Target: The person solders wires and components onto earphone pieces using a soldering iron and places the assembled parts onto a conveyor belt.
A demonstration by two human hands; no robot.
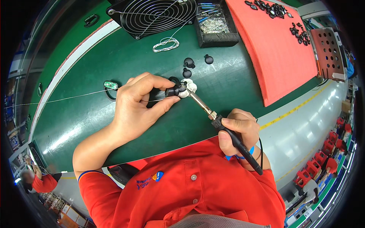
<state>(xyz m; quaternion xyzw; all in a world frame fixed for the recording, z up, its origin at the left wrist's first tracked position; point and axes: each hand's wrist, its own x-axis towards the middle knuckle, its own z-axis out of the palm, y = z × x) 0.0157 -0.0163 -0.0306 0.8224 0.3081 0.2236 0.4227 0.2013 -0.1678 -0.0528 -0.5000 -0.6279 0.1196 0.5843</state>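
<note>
My left hand (pixel 138 100) pinches a small round black part (pixel 173 91) between thumb and fingertips, over a white scalloped holder (pixel 189 87) on the green table. Solder wire seems to run by that hand's fingers. My right hand (pixel 241 131) grips a soldering iron (pixel 222 128) by its black handle. The iron's metal tip reaches the black part at the holder; whether they touch is too small to tell. Left of my left hand lies a black loop-shaped part with a small green circuit board (pixel 110 85). Several loose round black parts (pixel 187 73) lie just beyond the holder.
A black fan with a wire guard (pixel 156 17) stands at the back, beside a black tray (pixel 218 40) of solder scraps. A coil of white wire (pixel 166 46) lies before them. Red foam (pixel 277 64) at the right bears many black parts, near a perforated metal stand (pixel 330 53).
</note>
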